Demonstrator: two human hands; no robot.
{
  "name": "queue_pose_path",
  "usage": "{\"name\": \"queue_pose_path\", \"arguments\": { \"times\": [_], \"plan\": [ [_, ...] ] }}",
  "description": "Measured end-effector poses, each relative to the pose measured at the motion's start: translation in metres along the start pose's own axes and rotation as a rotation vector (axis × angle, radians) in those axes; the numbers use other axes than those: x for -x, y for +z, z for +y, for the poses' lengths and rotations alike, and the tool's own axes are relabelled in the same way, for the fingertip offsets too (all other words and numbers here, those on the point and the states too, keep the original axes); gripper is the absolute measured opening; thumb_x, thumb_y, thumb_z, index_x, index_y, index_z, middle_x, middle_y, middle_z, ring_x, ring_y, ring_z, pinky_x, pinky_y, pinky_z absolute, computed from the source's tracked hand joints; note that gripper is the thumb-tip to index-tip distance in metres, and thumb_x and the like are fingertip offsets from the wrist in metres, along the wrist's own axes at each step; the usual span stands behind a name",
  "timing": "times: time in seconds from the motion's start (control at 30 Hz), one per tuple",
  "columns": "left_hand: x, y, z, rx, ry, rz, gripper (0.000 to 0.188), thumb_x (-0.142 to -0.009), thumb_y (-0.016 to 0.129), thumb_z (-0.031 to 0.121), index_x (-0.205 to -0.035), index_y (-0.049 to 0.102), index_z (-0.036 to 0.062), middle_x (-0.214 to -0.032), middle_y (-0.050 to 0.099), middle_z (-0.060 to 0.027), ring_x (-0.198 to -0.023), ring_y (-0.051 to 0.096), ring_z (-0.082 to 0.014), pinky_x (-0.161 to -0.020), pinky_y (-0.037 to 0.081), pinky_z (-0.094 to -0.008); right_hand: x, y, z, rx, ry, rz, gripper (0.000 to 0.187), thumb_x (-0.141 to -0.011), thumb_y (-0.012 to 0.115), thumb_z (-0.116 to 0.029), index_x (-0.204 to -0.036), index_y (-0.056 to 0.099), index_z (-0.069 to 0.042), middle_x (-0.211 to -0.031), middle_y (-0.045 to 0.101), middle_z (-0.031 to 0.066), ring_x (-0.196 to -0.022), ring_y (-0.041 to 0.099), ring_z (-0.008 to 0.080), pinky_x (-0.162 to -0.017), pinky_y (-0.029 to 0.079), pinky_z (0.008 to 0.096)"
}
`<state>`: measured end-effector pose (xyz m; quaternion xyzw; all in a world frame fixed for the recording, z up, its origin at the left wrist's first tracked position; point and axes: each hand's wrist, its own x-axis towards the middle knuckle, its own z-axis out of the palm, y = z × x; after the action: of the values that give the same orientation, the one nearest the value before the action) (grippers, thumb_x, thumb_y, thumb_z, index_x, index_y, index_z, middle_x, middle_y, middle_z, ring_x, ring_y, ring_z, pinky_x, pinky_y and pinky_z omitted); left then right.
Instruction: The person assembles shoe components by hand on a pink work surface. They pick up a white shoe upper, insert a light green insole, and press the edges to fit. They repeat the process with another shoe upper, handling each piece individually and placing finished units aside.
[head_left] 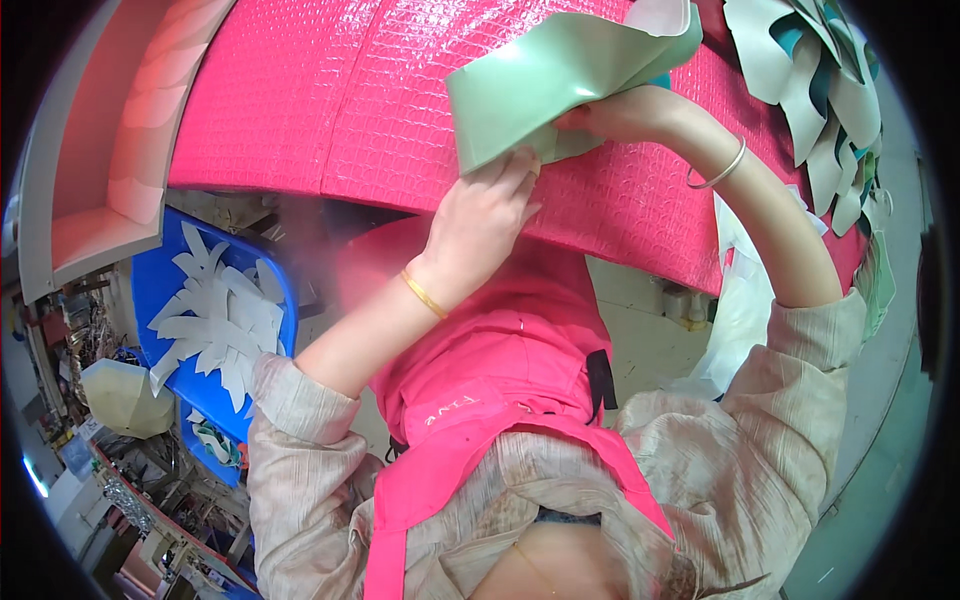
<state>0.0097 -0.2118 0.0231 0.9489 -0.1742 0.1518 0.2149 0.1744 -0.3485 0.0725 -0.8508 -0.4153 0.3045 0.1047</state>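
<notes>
Presently raised, pale green flexible sheet with a smooth sheen (540, 85): curved and folded over, above the table covered in glossy quilted pink material (260, 100), right of the middle of its near edge.
Left hand (480, 210): fingers bent and closed on the sheet's near edge.
Right hand (628, 115): curled in against the fold; the sheet covers part of the fingers, so I cannot tell whether they pinch it.
Crease risk: pressing the fold hard could leave a mark in the sheet.
Slip risk: a loosened left grip might let the springy-looking curve open, or slide over the near edge.
Snag risk: the thin silver-coloured bangle (720, 170) on the right wrist could catch a loose flap.
Table's right edge: pale scalloped sheet pieces with teal undersides (840, 100) hang in a heap, probably limiting outward reach of the right arm.
Below the near edge, right: crumpled translucent white plastic (740, 310), close by the right forearm.
Table's left edge: pale open box-shaped piece with salmon scalloped lining (110, 130).
Near left corner: blue plastic bin (152, 245) below, holding white leaf-shaped cut-outs (215, 310).
</notes>
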Motion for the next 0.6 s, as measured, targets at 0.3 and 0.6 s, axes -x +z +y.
{"name": "queue_pose_path", "arguments": {
  "times": [0.3,0.6],
  "plan": [
    [-0.003,0.022,0.006,-0.098,0.004,0.119,0.04,-0.071,0.062,0.014,-0.108,0.055,0.0023,-0.101,0.052,-0.007,-0.086,0.05,-0.0206,-0.079,0.043,-0.0326,0.006,0.022,0.028,0.194,-0.312,0.217,0.025,-0.081,0.055,-0.021,-0.099,0.06,-0.005,-0.092,0.063,0.0126,-0.084,0.06,0.021,-0.078,0.045,0.0317],
    [-0.016,0.031,0.022,-0.194,-0.059,0.107,0.041,-0.071,0.063,0.018,-0.109,0.055,0.0028,-0.103,0.053,-0.0071,-0.089,0.05,-0.0208,-0.08,0.043,-0.0321,0.002,-0.005,0.012,0.482,-0.15,-0.087,0.02,-0.087,0.046,-0.021,-0.103,0.053,-0.011,-0.1,0.057,-0.004,-0.092,0.052,0.0072,-0.082,0.041,0.0246]
  ]
}}
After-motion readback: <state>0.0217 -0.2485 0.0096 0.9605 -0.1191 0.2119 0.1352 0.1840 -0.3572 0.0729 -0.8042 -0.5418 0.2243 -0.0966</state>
